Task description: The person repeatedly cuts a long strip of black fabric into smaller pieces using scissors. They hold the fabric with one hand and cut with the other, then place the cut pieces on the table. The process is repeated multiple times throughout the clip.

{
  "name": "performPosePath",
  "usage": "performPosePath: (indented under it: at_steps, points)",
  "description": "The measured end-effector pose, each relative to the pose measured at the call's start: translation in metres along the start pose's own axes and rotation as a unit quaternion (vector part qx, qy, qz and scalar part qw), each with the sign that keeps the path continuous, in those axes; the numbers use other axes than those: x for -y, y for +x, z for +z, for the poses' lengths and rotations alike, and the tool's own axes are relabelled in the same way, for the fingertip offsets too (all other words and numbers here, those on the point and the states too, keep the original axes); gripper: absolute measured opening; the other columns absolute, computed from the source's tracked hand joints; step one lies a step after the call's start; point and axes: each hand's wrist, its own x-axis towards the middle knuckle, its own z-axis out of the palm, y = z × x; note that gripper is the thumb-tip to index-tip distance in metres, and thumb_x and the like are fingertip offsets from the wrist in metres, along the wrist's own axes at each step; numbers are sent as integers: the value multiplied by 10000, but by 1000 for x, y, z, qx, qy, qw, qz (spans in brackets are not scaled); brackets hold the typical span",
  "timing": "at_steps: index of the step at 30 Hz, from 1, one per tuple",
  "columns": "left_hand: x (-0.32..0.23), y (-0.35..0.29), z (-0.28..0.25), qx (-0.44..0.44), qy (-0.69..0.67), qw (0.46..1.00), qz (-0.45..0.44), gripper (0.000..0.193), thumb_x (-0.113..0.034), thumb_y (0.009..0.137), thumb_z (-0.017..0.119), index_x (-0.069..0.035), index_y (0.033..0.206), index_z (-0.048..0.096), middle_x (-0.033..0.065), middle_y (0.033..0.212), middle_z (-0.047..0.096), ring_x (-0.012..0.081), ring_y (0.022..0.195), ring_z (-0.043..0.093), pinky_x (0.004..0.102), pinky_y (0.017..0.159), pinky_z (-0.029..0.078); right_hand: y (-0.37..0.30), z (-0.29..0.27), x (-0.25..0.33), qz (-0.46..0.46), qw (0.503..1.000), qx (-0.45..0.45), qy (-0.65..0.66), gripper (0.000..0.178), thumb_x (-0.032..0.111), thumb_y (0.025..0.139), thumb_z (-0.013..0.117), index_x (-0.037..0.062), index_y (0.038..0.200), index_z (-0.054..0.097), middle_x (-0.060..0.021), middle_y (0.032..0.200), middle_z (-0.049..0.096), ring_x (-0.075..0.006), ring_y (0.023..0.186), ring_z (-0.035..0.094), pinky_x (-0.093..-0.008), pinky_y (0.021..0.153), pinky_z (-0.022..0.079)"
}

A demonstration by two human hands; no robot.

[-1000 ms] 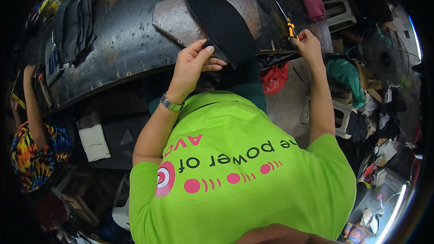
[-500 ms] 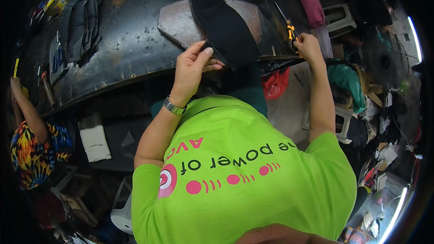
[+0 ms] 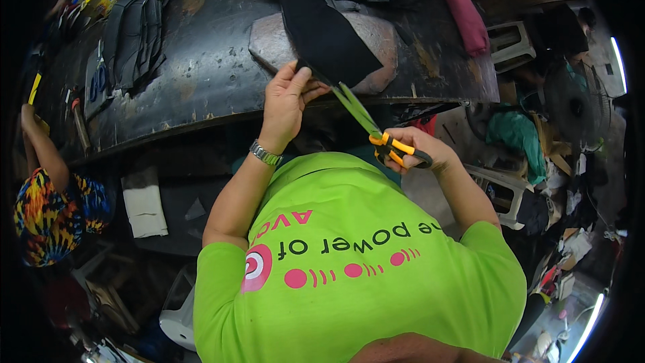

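At the table's near edge my left hand [image 3: 285, 97] pinches the near border of a black fabric piece [image 3: 329, 37]. The fabric stretches away from me over a worn brown slab [image 3: 269, 35]. Fingers of my right hand [image 3: 426, 146] are wrapped round the orange-and-black handles of a pair of scissors [image 3: 366, 119]. The blades point up and left, with their tips close to my left fingertips and the fabric's near edge. Whether the tips touch the cloth, I cannot tell.
Dark layered pieces [image 3: 138, 40] lie on the black table [image 3: 208, 60], near blue-handled scissors [image 3: 99, 77] and a wooden-handled tool [image 3: 80, 124]. A maroon roll [image 3: 465, 17] lies at the right end. A person in a colourful shirt [image 3: 50, 218] is at far left; a fan [image 3: 574, 104] stands right.
My right hand has lifted the scissors off the table and brought them left and nearer, tips toward my left hand. My left hand still pinches the fabric.
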Motion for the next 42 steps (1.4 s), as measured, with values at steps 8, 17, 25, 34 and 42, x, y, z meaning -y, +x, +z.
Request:
performPosePath:
  at_steps: [8,17,25,34,42]
  points:
    - [5,-6,6,47,5,999,26,198,-114,995,477,-15,1133,579,88,1046,671,181,935,666,337,864,549,-6,-3,-13,10,991,27,132,794,520,718,771,-25,1222,491,-77,706,603,-89,504,546,-186,477,422]
    - [2,-6,-4,85,41,995,-21,232,-114,999,460,13,1156,574,113,1055,663,182,935,666,333,885,543,3,-6,-21,-11,983,61,171,783,548,762,727,-18,1244,482,-79,683,589,-82,471,526,-182,453,382]
    - [0,-8,-5,111,19,993,-46,248,-133,1010,447,7,1169,574,103,1055,668,180,929,668,344,882,539,11,-2,-20,-9,986,42,160,770,558,736,750,-14,1178,488,-95,683,578,-102,484,523,-204,448,398]
    - [-3,-6,-13,141,7,988,-57,243,-126,1008,446,14,1157,578,115,1066,666,178,931,669,341,880,542,11,-7,-22,5,992,35,122,815,582,718,753,-19,1199,487,-76,700,591,-85,495,529,-179,468,381]
    - [4,-12,-11,121,38,989,-72,237,-125,1001,462,21,1139,587,114,1055,668,175,909,674,321,867,546,1,0,-20,17,989,20,147,848,542,747,751,-28,1296,447,-55,687,585,-61,489,528,-149,473,404]
